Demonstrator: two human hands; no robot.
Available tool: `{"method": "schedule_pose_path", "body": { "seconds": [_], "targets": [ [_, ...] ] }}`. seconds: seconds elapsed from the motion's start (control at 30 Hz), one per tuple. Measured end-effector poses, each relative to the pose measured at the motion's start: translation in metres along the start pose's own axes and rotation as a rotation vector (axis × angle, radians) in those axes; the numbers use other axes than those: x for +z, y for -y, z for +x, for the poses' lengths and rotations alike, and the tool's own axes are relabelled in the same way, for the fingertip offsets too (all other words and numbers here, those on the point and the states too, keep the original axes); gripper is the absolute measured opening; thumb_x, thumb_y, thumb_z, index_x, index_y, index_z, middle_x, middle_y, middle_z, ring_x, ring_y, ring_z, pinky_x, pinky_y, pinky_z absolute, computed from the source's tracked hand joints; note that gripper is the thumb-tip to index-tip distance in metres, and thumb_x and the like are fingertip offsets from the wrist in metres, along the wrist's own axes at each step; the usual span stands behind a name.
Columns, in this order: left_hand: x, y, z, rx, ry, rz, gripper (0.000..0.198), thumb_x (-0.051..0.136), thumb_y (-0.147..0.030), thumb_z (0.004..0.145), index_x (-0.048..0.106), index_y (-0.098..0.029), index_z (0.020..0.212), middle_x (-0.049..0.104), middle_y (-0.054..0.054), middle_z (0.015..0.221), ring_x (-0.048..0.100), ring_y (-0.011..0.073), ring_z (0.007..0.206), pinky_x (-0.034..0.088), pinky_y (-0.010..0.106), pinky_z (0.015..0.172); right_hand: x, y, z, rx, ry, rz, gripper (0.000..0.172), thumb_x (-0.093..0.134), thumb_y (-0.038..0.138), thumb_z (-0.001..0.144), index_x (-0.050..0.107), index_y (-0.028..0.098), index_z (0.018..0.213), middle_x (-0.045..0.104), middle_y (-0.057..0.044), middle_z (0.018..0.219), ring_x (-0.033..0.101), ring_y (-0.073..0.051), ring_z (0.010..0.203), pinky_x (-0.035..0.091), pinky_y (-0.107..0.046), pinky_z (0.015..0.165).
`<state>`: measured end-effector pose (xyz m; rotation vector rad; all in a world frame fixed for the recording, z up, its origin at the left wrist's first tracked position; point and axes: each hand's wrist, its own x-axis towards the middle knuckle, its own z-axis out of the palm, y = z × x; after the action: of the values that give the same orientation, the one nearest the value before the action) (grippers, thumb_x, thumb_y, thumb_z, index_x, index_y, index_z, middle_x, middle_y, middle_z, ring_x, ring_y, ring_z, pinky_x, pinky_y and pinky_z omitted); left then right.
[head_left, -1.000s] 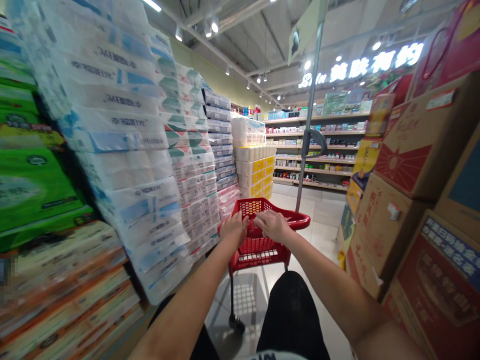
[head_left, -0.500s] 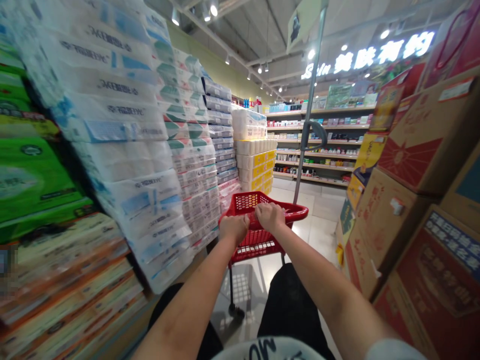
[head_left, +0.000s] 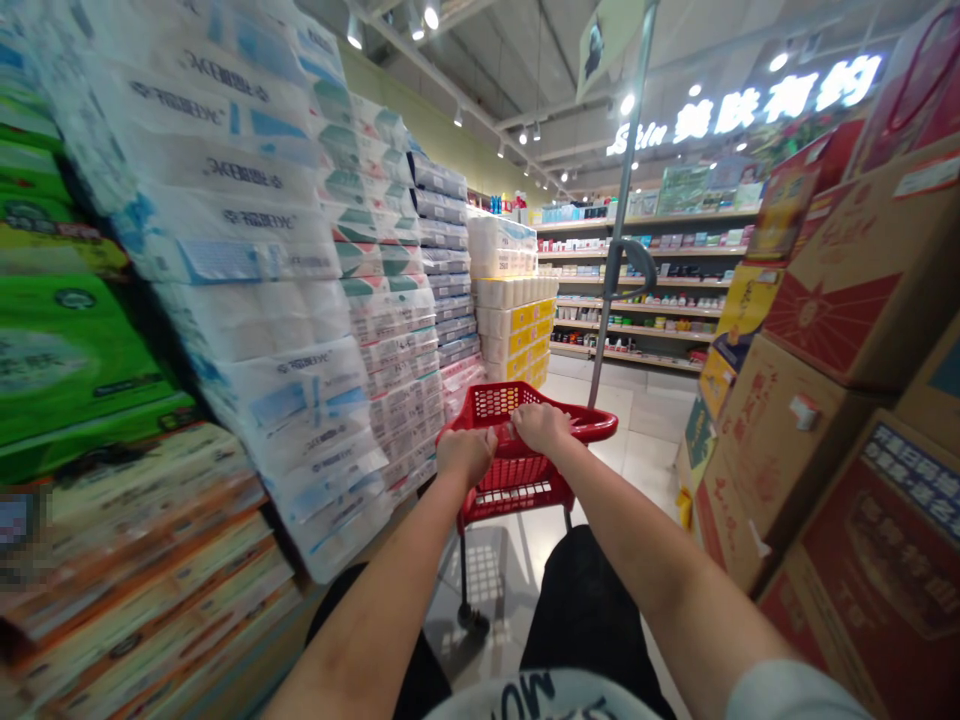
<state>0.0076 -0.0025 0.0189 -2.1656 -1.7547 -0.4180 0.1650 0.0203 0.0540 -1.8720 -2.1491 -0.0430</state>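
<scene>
A red plastic shopping cart (head_left: 517,492) stands in front of me, with a perforated basket and dark wheels at the foot of its legs. Its handlebar runs across the near side. My left hand (head_left: 466,455) is closed round the left part of that bar. Farther right, my right hand (head_left: 541,428) grips the same bar, fingers wrapped over it. The basket's inside is largely hidden by my hands and the bar. A metal pole (head_left: 619,215) with a dark curved piece rises just beyond the cart.
Tall stacks of wrapped tissue rolls (head_left: 292,300) line the left, beside green packs (head_left: 67,340). Cardboard boxes (head_left: 817,270) are piled on the right. Ahead, shelves (head_left: 660,280) hold small goods under a lit sign (head_left: 772,105). A pale tiled floor (head_left: 637,420) runs between them.
The view has shifted slightly, so the stacks, boxes and sign sit a little farther right. Both hands keep their hold on the cart's handlebar.
</scene>
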Motion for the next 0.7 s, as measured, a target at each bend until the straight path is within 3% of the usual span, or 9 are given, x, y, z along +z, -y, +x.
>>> {"method": "schedule_pose_path", "body": {
  "seconds": [0.13, 0.2, 0.33, 0.4, 0.6, 0.7],
  "targets": [
    [-0.001, -0.001, -0.001, -0.036, 0.001, -0.011, 0.059, 0.020, -0.037, 0.097, 0.075, -0.018, 0.089, 0.075, 0.012, 0.091, 0.069, 0.0233, 0.085, 0.042, 0.038, 0.082, 0.020, -0.003, -0.018, -0.073, -0.310, 0.021, 0.041, 0.031, 0.035, 0.098, 0.069, 0.020, 0.093, 0.069, -0.009, 0.100, 0.059, -0.023, 0.096, 0.038, -0.035, 0.090],
    [-0.001, -0.001, -0.002, -0.046, 0.001, -0.017, 0.058, 0.020, -0.037, 0.097, 0.075, -0.018, 0.089, 0.075, 0.011, 0.092, 0.069, 0.0230, 0.086, 0.042, 0.038, 0.082, 0.029, -0.006, -0.026, -0.132, -0.379, 0.015, 0.040, 0.031, 0.032, 0.098, 0.068, 0.019, 0.094, 0.069, -0.009, 0.100, 0.057, -0.022, 0.097, 0.035, -0.034, 0.092],
    [0.000, 0.001, -0.003, -0.040, -0.011, -0.018, 0.059, 0.020, -0.038, 0.097, 0.075, -0.018, 0.089, 0.075, 0.012, 0.090, 0.069, 0.0226, 0.085, 0.043, 0.037, 0.083, 0.035, -0.011, -0.035, -0.217, -0.428, 0.001, 0.041, 0.028, 0.033, 0.099, 0.063, 0.019, 0.114, 0.066, -0.011, 0.111, 0.054, -0.023, 0.107, 0.033, -0.034, 0.096],
    [0.001, 0.001, -0.002, -0.033, -0.017, -0.018, 0.059, 0.020, -0.038, 0.097, 0.074, -0.017, 0.089, 0.074, 0.012, 0.089, 0.069, 0.0224, 0.083, 0.042, 0.037, 0.083, 0.030, -0.010, -0.034, -0.187, -0.394, -0.001, 0.040, 0.029, 0.034, 0.099, 0.063, 0.019, 0.115, 0.065, -0.012, 0.111, 0.055, -0.024, 0.108, 0.034, -0.037, 0.096],
    [0.006, -0.001, 0.002, -0.012, -0.025, -0.014, 0.059, 0.020, -0.040, 0.097, 0.074, -0.018, 0.087, 0.075, 0.011, 0.088, 0.069, 0.0235, 0.083, 0.042, 0.037, 0.080, 0.002, -0.013, -0.007, 0.213, -0.082, 0.100, 0.045, 0.030, 0.040, 0.096, 0.068, 0.017, 0.103, 0.068, -0.016, 0.103, 0.063, -0.032, 0.098, 0.045, -0.047, 0.083],
    [0.006, -0.003, 0.001, -0.006, -0.022, -0.010, 0.060, 0.019, -0.039, 0.097, 0.074, -0.019, 0.086, 0.075, 0.010, 0.089, 0.069, 0.0237, 0.082, 0.042, 0.038, 0.080, -0.005, -0.021, 0.003, 0.290, 0.012, 0.131, 0.044, 0.031, 0.036, 0.096, 0.068, 0.015, 0.105, 0.068, -0.019, 0.106, 0.064, -0.033, 0.099, 0.047, -0.047, 0.079]
  ]
}}
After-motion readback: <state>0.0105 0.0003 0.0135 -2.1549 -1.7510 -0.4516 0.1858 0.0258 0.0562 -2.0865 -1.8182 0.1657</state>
